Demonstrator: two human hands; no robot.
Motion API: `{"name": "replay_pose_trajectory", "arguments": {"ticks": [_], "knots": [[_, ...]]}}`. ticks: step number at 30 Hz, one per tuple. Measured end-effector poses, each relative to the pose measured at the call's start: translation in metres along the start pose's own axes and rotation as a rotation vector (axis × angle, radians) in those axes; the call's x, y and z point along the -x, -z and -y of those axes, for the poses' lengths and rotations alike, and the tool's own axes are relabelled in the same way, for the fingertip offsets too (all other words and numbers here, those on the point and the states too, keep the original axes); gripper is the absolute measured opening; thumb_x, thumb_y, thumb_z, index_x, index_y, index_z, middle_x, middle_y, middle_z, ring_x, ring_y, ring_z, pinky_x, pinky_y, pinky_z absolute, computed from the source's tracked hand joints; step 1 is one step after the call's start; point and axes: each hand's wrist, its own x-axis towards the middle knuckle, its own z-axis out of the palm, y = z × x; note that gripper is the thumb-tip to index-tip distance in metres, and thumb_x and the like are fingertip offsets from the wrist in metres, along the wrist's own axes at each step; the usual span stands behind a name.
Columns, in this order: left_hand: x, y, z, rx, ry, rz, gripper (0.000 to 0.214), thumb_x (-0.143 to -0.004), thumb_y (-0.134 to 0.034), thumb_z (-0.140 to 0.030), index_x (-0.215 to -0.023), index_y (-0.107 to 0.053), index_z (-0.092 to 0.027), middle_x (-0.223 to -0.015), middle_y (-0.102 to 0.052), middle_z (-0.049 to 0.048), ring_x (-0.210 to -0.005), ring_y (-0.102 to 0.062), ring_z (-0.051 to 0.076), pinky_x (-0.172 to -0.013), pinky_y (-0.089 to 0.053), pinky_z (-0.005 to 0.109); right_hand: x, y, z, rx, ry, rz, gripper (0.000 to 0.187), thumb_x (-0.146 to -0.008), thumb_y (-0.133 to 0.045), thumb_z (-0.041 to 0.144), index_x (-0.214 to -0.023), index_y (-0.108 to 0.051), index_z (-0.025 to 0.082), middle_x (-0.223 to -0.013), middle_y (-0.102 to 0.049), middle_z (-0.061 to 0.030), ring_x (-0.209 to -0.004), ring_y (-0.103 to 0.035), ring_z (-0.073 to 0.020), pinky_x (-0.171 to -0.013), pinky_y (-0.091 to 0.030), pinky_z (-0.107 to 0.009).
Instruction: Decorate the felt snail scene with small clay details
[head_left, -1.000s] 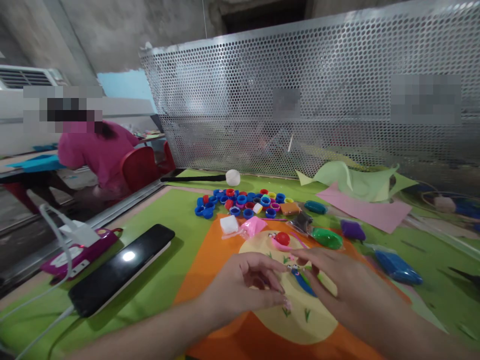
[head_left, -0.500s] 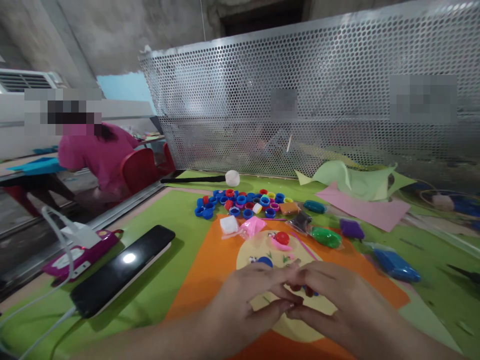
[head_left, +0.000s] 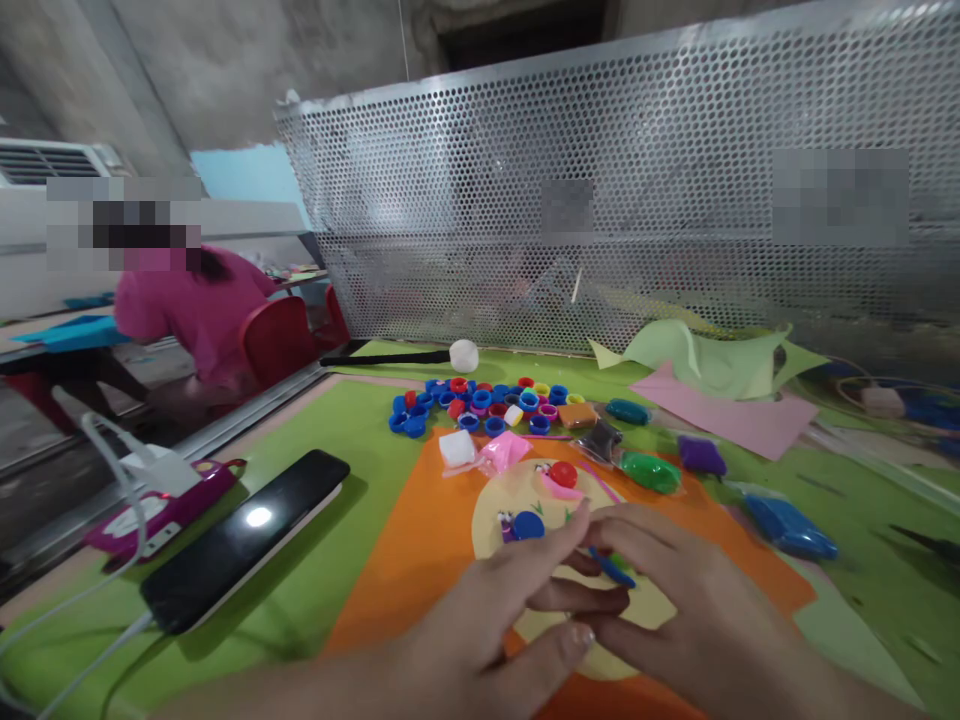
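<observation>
Both hands are low over the one yellow disc (head_left: 491, 500), which sits on an orange sheet (head_left: 420, 540) on the green worktop (head_left: 330, 430). Right hand (head_left: 675, 600): fingers curled, and it looks like they're pinching a single thin blue strip (head_left: 613, 571) just above the disc. Left hand (head_left: 480, 640): fingers straight and pressed together, tips touching the right hand. Two caps are on the disc, one blue cap (head_left: 528, 525) and one red cap (head_left: 563, 474). Further back is a cap pile (head_left: 480, 400), too bunched to count. Clay packs (head_left: 649, 472) are scattered around, eight by my count. One phone (head_left: 244, 535) lies on the left.
</observation>
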Motion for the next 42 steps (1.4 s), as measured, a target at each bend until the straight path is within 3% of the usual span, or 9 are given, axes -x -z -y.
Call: {"name": "replay_pose_trajectory", "arguments": {"ticks": [4, 7, 11, 16, 23, 30, 36, 42], "knots": [[-0.001, 0.004, -0.001, -0.004, 0.014, -0.095, 0.053, -0.089, -0.044, -0.018, -0.135, -0.026, -0.034, -0.111, -0.064, 0.0023, -0.109, -0.055, 0.015, -0.092, -0.043, 0.026, -0.001, 0.003, -0.004, -0.019, 0.033, -0.087, 0.035, -0.067, -0.073, 0.016, -0.095, -0.054, 0.027, -0.097, -0.060, 0.0034, -0.090, -0.057, -0.0148, -0.076, -0.046, -0.023], [-0.001, 0.003, -0.005, -0.108, -0.042, -0.052, 0.063, -0.085, -0.049, -0.013, -0.138, -0.018, -0.030, -0.117, -0.061, 0.0034, -0.112, -0.053, 0.015, -0.097, -0.038, 0.026, -0.003, 0.001, -0.001, -0.061, 0.026, -0.063, 0.038, -0.067, -0.070, 0.010, -0.097, -0.054, 0.027, -0.096, -0.059, 0.0032, -0.090, -0.056, -0.0139, -0.075, -0.046, -0.022], [0.000, -0.001, -0.005, -0.197, -0.096, -0.003, 0.066, -0.082, -0.055, -0.013, -0.137, -0.023, -0.028, -0.127, -0.053, 0.0059, -0.110, -0.055, 0.017, -0.096, -0.039, 0.023, -0.004, 0.000, 0.002, -0.079, 0.012, -0.024, 0.041, -0.066, -0.069, 0.008, -0.099, -0.053, 0.027, -0.096, -0.058, 0.0031, -0.089, -0.056, -0.0139, -0.073, -0.047, -0.022], [-0.004, 0.002, 0.006, -0.175, -0.106, -0.075, 0.058, -0.086, -0.045, -0.016, -0.138, -0.022, -0.024, -0.118, -0.059, 0.0082, -0.110, -0.055, 0.019, -0.094, -0.044, 0.031, -0.007, 0.001, -0.009, -0.016, 0.000, -0.058, 0.045, -0.065, -0.070, 0.010, -0.102, -0.051, 0.027, -0.102, -0.057, 0.0016, -0.094, -0.055, -0.0166, -0.077, -0.046, -0.027], [-0.005, 0.002, 0.012, -0.356, -0.210, 0.005, 0.068, -0.080, -0.054, -0.019, -0.138, -0.018, -0.021, -0.124, -0.054, 0.0100, -0.113, -0.051, 0.022, -0.096, -0.041, 0.034, -0.008, -0.007, -0.013, 0.003, 0.062, -0.042, 0.041, -0.067, -0.071, 0.010, -0.098, -0.050, 0.026, -0.097, -0.057, 0.0010, -0.089, -0.056, -0.0166, -0.071, -0.049, -0.027], [-0.004, 0.005, 0.006, -0.449, -0.162, -0.072, 0.067, -0.084, -0.049, -0.017, -0.138, -0.012, -0.031, -0.116, -0.061, 0.0023, -0.111, -0.053, 0.019, -0.096, -0.040, 0.035, -0.008, -0.003, -0.018, 0.114, 0.098, -0.067, 0.032, -0.076, -0.063, 0.017, -0.104, -0.049, 0.024, -0.105, -0.056, -0.0032, -0.098, -0.054, -0.0200, -0.078, -0.049, -0.034], [-0.006, 0.000, 0.010, -0.468, -0.201, 0.037, 0.068, -0.079, -0.056, -0.023, -0.137, -0.020, -0.019, -0.118, -0.059, 0.0093, -0.113, -0.050, 0.025, -0.095, -0.040, 0.038, -0.007, -0.004, -0.009, 0.062, 0.161, -0.054, 0.026, -0.077, -0.063, 0.020, -0.100, -0.051, 0.022, -0.097, -0.058, -0.0022, -0.088, -0.057, -0.0172, -0.072, -0.051, -0.028], [-0.004, 0.004, 0.001, -0.251, -0.028, -0.111, 0.056, -0.084, -0.048, -0.018, -0.135, -0.025, -0.023, -0.114, -0.062, 0.0058, -0.107, -0.056, 0.017, -0.095, -0.042, 0.031, -0.009, 0.002, -0.011, 0.105, 0.155, -0.102, 0.033, -0.073, -0.065, 0.011, -0.100, -0.052, 0.024, -0.103, -0.056, -0.0012, -0.097, -0.053, -0.0181, -0.079, -0.048, -0.030]]}}
